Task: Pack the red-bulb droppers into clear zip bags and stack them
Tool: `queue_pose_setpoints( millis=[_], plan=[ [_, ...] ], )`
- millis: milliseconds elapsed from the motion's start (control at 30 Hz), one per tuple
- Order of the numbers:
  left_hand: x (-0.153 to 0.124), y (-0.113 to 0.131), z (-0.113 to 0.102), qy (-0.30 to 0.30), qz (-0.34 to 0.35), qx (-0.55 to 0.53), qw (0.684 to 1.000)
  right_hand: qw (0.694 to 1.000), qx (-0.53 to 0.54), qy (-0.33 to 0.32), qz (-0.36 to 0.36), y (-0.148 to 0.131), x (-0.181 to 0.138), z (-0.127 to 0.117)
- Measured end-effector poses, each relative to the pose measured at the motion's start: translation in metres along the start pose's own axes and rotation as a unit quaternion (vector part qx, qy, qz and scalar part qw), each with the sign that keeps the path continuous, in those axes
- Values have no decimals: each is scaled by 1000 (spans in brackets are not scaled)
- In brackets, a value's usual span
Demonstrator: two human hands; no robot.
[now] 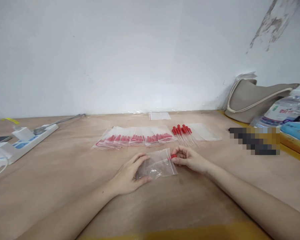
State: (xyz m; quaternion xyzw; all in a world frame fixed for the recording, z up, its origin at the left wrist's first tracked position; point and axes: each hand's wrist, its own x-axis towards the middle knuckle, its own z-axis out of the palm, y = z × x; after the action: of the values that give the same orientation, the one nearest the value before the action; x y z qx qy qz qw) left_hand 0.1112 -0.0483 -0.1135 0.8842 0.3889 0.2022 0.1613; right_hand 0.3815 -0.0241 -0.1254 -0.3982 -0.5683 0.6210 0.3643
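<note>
My left hand rests on the wooden table and grips the left end of a small clear zip bag, fingers curled round it. My right hand is closed in a pinch on a red-capped dropper at the bag's mouth. Behind them lies a row of filled bags with red droppers. To its right is a loose pile of red-capped droppers beside a stack of empty clear bags.
A white power strip with plugs and cables lies at the left. A grey tote bag, a plastic water bottle and a blue item sit at the right. A small white-labelled bag lies by the wall.
</note>
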Motion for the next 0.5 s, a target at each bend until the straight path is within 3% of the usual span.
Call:
queue_pose_setpoints(
  millis=[133,333,500],
  plan=[
    [1,0,0,1,11,-3,1000,1000,5,-19,-1,-4,0,8],
    [1,2,-1,-2,12,-1,1000,990,135,14,29,0,-3,33],
    [1,2,-1,5,13,-9,1000,994,101,25,32,2,-1,30]
  ],
)
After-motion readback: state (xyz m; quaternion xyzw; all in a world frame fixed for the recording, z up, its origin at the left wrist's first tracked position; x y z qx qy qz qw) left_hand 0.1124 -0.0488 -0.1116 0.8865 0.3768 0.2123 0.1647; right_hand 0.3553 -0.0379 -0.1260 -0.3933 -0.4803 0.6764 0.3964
